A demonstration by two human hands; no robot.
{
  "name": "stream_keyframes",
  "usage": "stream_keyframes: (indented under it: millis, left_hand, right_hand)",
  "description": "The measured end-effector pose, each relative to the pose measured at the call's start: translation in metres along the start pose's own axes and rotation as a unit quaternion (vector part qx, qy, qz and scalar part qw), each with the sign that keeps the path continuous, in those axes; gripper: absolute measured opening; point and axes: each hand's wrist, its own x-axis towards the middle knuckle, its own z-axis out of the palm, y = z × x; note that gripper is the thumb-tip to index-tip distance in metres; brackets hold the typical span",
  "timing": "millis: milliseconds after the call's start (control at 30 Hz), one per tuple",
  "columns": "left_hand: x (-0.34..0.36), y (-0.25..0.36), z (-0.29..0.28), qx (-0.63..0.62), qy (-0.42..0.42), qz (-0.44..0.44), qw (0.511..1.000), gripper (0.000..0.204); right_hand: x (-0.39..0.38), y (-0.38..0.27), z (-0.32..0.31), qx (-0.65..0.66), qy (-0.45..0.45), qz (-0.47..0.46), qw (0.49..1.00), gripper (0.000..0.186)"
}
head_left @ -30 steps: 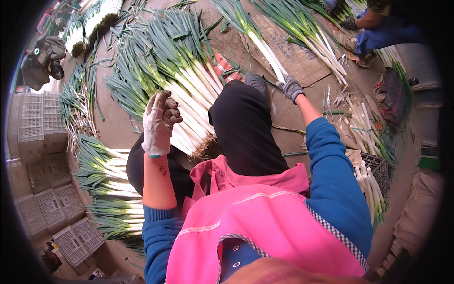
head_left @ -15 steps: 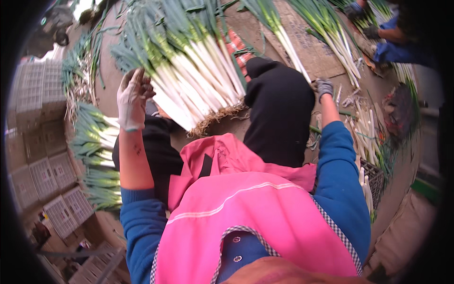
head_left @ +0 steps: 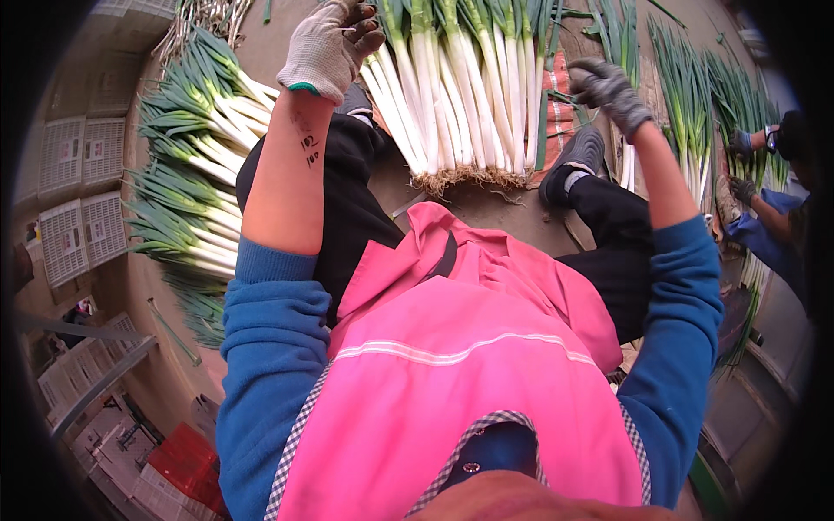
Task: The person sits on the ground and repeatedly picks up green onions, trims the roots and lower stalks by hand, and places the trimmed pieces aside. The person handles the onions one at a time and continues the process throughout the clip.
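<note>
My left hand (head_left: 328,50), in a pale knitted glove with dark fingertips, hovers at the left edge of a big pile of long green onions (head_left: 460,104). Its fingers are apart and slightly curled, with nothing visible in them. The onions lie side by side, roots toward me, green tops running out past the upper edge. My right hand (head_left: 611,94), in a greyish glove, is raised right of the pile, beside a smaller row of onions (head_left: 627,52). Its fingers reach leftward, loosely bent, and appear to hold nothing. An orange-red woven sack (head_left: 559,117) shows beneath the pile's right side.
More green onions (head_left: 195,182) lie in bunches to the left, and others (head_left: 680,104) at the right. White crates (head_left: 84,234) are stacked along the left. A co-worker's gloved hands (head_left: 741,165) work among onions at the far right. My shoe (head_left: 580,154) rests near the sack.
The view has swung, bringing the onion pile nearer the middle. My right hand has left the root end of the onions at the right and come up toward the pile. My left hand stays beside it.
</note>
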Motion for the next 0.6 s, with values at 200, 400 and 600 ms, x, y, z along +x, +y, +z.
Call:
stream_keyframes:
  millis: [200,400,600]
  left_hand:
    - [-0.004,0.020,-0.031,-0.053,0.028,0.007,0.998,0.023]
    - [-0.014,0.028,-0.026,-0.040,0.033,0.044,0.998,0.024]
    - [-0.008,-0.003,-0.021,-0.010,0.038,0.083,0.996,0.025]
  right_hand:
    - [0.040,0.079,0.245,-0.410,-0.172,0.160,0.881,0.054]
    - [0.026,0.115,0.303,-0.299,-0.042,0.249,0.920,0.046]
    - [0.014,0.075,0.269,0.293,0.040,0.275,0.915,0.021]
